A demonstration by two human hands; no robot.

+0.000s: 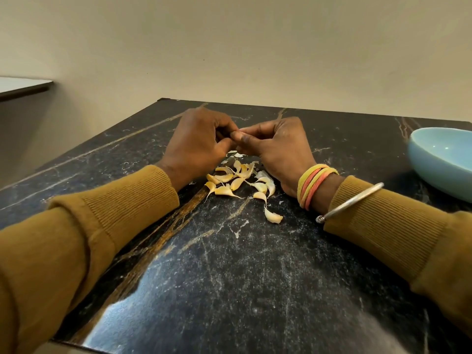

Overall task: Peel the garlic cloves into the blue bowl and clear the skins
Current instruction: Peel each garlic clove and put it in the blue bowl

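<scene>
Left hand [199, 139] and right hand [275, 141] pinch one clove [239, 129], mostly hidden, in curled fingertips. Garlic cloves [237, 178] heaped mid-desk; blue bowl [439, 162] at right edge. Judged light, firm, skin papery: grip the tip.

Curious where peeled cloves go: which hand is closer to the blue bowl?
Right. The right hand sits between the blue bowl and the left hand, which is farther off.

Two hands [199, 144] [278, 146], one blue bowl [434, 172], roughly a dozen garlic cloves [224, 178], one silver bangle [355, 200].
</scene>
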